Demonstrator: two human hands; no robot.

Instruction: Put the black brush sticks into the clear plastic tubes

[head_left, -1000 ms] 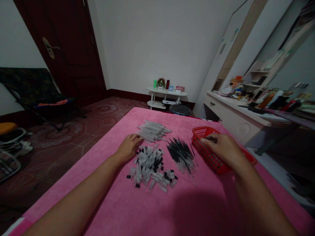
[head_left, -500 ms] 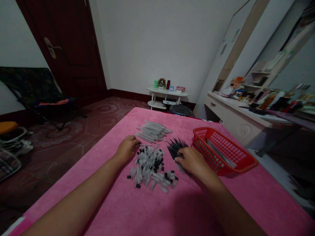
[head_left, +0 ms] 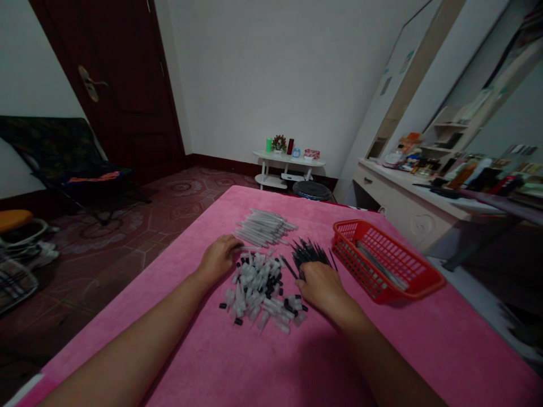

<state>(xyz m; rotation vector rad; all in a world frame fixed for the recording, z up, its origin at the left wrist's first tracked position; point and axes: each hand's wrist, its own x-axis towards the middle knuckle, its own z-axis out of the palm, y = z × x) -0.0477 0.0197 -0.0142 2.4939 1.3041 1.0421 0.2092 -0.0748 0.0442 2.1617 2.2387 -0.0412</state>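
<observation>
My left hand rests on the pink cloth with its fingers curled. A thin white tube lies at its fingertips; whether they grip it is unclear. My right hand is closed over the near end of a bundle of thin black pointed sticks, whose tips fan out beyond the knuckles. Its fingertips are partly hidden. Between the hands spreads a loose heap of translucent caps, with small black pieces mixed in. Behind the heap lies a pile of slim whitish tubes, roughly side by side.
A red plastic basket holding a few long pale items stands right of my right hand. The pink cloth covers the table. Further off are a low white stand, a dresser and a folding chair.
My right hand has shifted slightly left and toward me over the black sticks. Their tips now spread more, with single sticks apart at both sides. My left hand has stayed nearly still.
</observation>
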